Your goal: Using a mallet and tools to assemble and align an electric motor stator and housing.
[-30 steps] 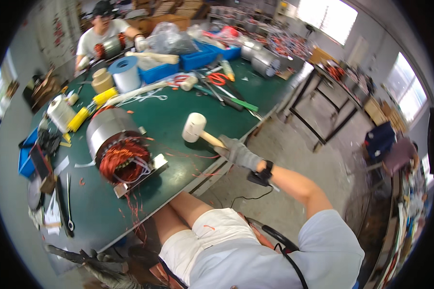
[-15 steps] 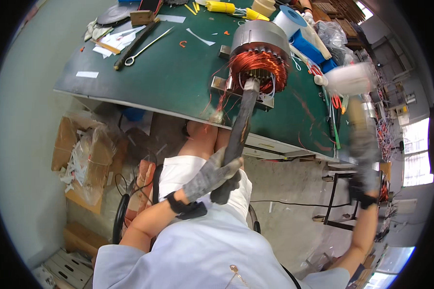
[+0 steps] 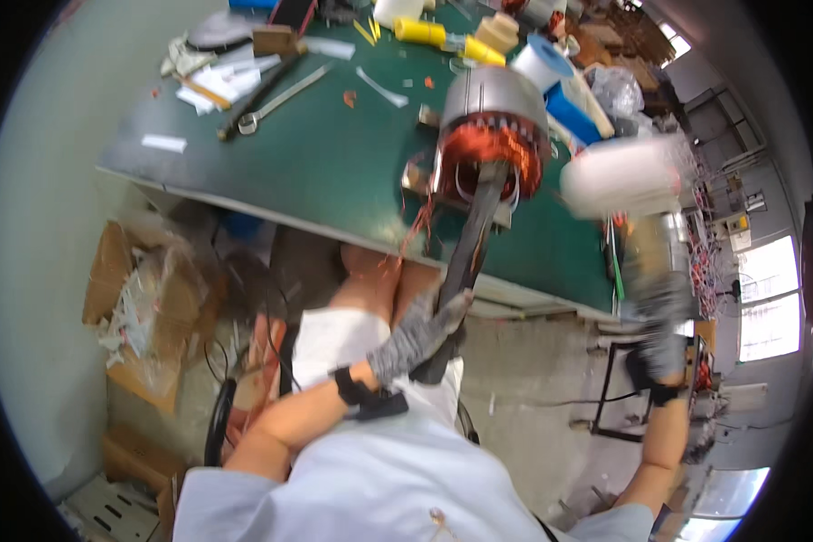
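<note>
A grey metal motor stator (image 3: 494,94) lies on the green table, its copper windings (image 3: 472,144) facing me. My left hand (image 3: 415,338), in a grey glove, is closed around a long dark bar (image 3: 471,248). The bar slants up and away, and its far tip sits at the stator's opening, against the inner side of the coil. Out to the right, my gloved right hand (image 3: 662,312) is closed on the handle of a mallet with a large white head (image 3: 619,179). Motion blurs both hand and mallet. Loose copper wires (image 3: 415,226) hang from the coil over the table edge.
Metal blocks (image 3: 415,178) stand beside the stator. A ring-ended rod (image 3: 285,98), another dark bar (image 3: 255,101) and paper strips lie at the table's left. Yellow rolls (image 3: 420,32) and a blue-white spool (image 3: 540,61) are behind. Cardboard boxes (image 3: 135,366) stand on the floor.
The mallet has swung leftward, closer to the stator. My left hand stays on the bar, whose lower end has shifted slightly right with the view.
</note>
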Tool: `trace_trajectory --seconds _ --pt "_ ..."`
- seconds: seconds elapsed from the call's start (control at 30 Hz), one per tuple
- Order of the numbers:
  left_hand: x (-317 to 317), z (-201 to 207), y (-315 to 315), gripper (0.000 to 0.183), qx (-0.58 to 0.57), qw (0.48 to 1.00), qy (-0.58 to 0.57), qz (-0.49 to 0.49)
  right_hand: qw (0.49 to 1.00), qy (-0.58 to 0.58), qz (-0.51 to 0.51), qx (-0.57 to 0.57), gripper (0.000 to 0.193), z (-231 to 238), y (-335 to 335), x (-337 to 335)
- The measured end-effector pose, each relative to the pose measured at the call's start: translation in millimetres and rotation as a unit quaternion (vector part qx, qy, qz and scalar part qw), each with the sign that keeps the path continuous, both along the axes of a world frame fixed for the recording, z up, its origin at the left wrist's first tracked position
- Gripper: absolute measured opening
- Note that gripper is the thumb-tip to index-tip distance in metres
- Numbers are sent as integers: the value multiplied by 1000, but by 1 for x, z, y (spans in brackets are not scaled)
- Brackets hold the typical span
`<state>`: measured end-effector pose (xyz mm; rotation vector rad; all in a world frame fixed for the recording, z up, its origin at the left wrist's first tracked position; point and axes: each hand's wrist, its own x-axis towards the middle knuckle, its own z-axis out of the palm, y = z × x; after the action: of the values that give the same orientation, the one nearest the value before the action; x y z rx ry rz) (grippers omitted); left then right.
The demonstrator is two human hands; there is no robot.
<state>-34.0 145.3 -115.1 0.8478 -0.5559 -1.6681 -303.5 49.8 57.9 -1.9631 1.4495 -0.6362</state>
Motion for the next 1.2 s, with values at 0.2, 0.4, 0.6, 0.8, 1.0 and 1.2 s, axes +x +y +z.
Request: trace_trajectory --seconds 0.2,0.4,0.6,0.8,1.0,1.2 --pt "-3 -21 -15 32 18 1000 2 12 588 319 -277 -690 31 2 3 -43" --pt "-5 -18 -20 27 -9 999 -14 37 989 147 -6 -6 25 -83 -3 9" --pt "-44 -20 -24 41 36 996 80 -26 875 7 -52 -481 32 125 13 -73" --pt "-33 -59 -12 49 38 993 89 -63 991 110 -53 -58 31 -132 3 16" --pt "-29 -23 -13 37 13 1000 -26 -5 876 358 -117 -301 45 34 9 -11" --pt "-20 -42 -26 44 47 996 72 -23 764 259 -312 -502 44 -6 -6 -56"
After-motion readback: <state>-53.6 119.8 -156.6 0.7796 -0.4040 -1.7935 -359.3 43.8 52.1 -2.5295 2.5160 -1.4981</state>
